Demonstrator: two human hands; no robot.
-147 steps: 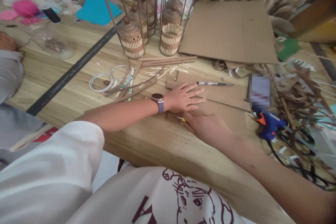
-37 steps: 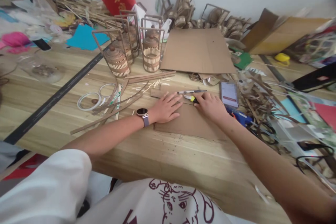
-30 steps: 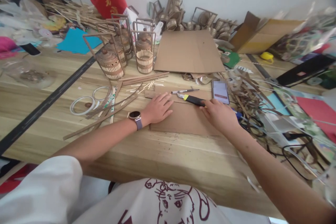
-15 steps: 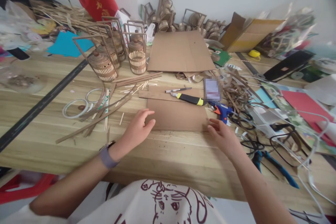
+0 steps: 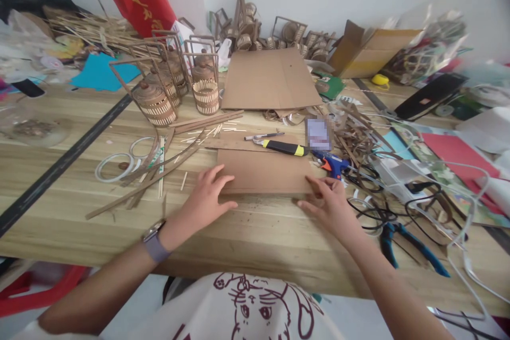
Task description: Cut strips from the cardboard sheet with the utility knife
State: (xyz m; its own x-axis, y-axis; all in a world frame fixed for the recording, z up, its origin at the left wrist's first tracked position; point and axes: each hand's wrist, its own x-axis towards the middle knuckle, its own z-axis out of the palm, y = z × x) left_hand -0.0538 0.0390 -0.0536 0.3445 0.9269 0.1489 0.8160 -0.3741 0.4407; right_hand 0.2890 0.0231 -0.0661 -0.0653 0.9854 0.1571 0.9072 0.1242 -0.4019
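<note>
At seven o'clock from the utility knife [image 5: 285, 147], the cardboard panel [image 5: 265, 171] lies between left hand [image 5: 201, 203] (eight o'clock) and right hand [image 5: 333, 207] (four o'clock), fingers of both open; even opposing pressure should keep it flat.

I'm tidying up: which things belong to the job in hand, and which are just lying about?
Likely the job: cardboard sheet, between left hand and right hand; cutter, lying on cardboard just beyond.
Probably lying about: pliers, red paper, blue paper.
</note>
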